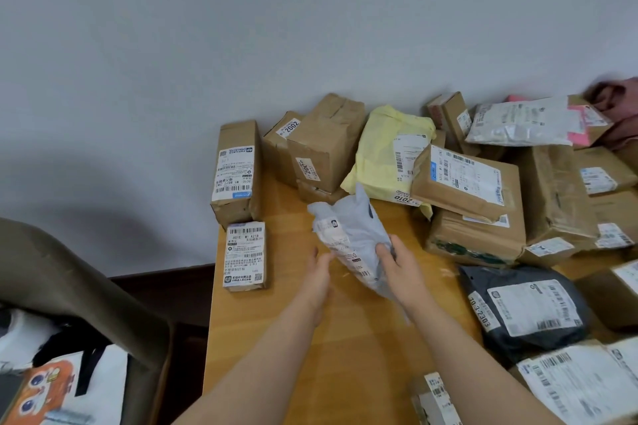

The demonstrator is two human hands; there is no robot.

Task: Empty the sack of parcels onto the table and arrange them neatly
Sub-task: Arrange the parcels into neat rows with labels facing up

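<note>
**Desk editor:** Fingers (384, 249) first. What are they doing?

**Photographer:** Those of the right hand (402, 269) are closed on the lower end of a pale grey mailer bag (352, 238), centre frame, holding it tilted above the desk (345, 355). The left hand (319, 274) is spread open, fingertips just beside the bag's label edge; whether they touch it I cannot tell.

**Desk editor:** And the rest of the parcels?

**Photographer:** Already out. Two labelled cartons (238, 171) lie end to end along the desk's left edge, which looks like a row being started. Right of centre is a loose heap of brown boxes (476, 214) with a yellow bag (383, 152) on it, and a dark mailer (524, 307) at lower right. No sack is clearly identifiable in frame.

**Desk editor:** So which step?

**Photographer:** Arranging, I'd judge, with the emptying apparently done. The bag is soft and crumpled, so the next move calls for laying it flat on the bare wood beside the row, label up, both hands smoothing it.
</note>
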